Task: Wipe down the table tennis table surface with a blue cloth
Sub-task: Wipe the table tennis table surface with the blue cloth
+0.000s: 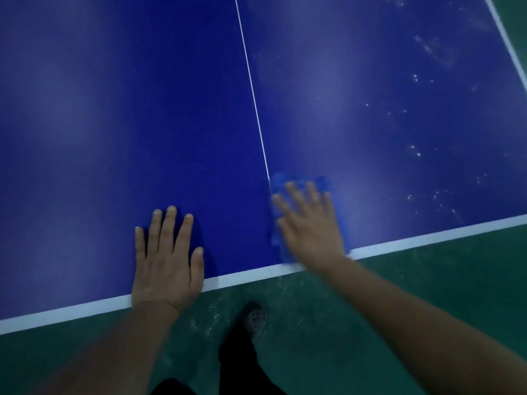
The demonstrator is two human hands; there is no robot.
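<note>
The dark blue table tennis table (pixel 142 124) fills most of the view, with a thin white centre line and a white edge band along its near side. My right hand (pixel 309 223) presses flat, fingers spread, on a blue cloth (pixel 278 183) just right of the centre line near the table's edge; hand and cloth are blurred. Flat on the bare surface left of the centre line lies my left hand (pixel 166 260), fingers straight, its heel over the white edge band. White dusty specks (pixel 427 155) dot the right half of the table.
Green floor (pixel 427 280) lies below the table's near edge and past its right edge at the top right. My foot in a perforated shoe (pixel 255 320) and a dark trouser leg stand on the floor between my arms.
</note>
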